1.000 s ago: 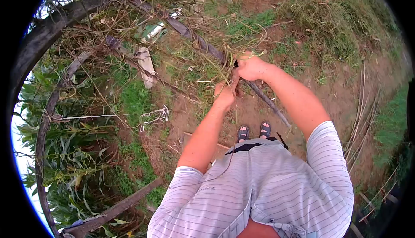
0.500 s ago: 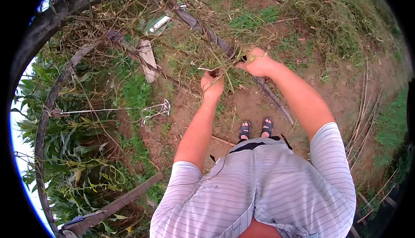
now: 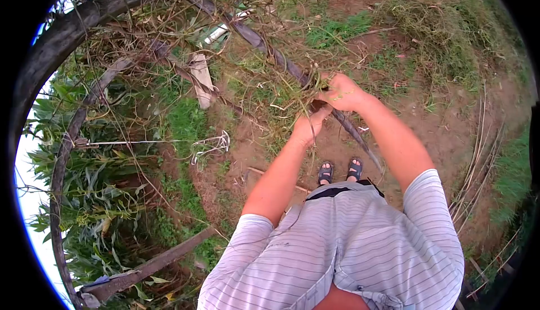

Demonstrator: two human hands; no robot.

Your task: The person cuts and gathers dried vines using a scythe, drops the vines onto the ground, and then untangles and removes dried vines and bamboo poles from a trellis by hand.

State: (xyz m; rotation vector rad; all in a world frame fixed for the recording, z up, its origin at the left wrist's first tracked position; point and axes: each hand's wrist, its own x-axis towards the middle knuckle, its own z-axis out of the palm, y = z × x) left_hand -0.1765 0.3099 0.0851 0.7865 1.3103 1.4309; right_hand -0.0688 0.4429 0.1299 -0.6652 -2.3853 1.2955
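Observation:
A dark wooden pole (image 3: 253, 35) slants down from the upper left to a free end near my feet, with thin dry vines (image 3: 281, 88) wound and hanging around it. My right hand (image 3: 342, 91) is closed on vine stems at the pole's right side, and its fingertips are partly hidden among them. Just below, my left hand (image 3: 311, 125) reaches up to the pole with its fingers closed on vine stems. Both hands are close together, and the pole's lower part (image 3: 354, 133) sticks out beyond them.
A thick curved pole (image 3: 56, 57) arches along the left, before tall leafy plants (image 3: 107, 197). A pale board (image 3: 201, 79) hangs among the vines. White cord (image 3: 212, 145) is tied off at left. A heap of dry vines (image 3: 433, 34) lies upper right, and long sticks (image 3: 478, 158) lie at right.
My left hand has moved right and slightly down, closer to my right hand at the pole. The whole view has shifted slightly. My right hand stays at the pole.

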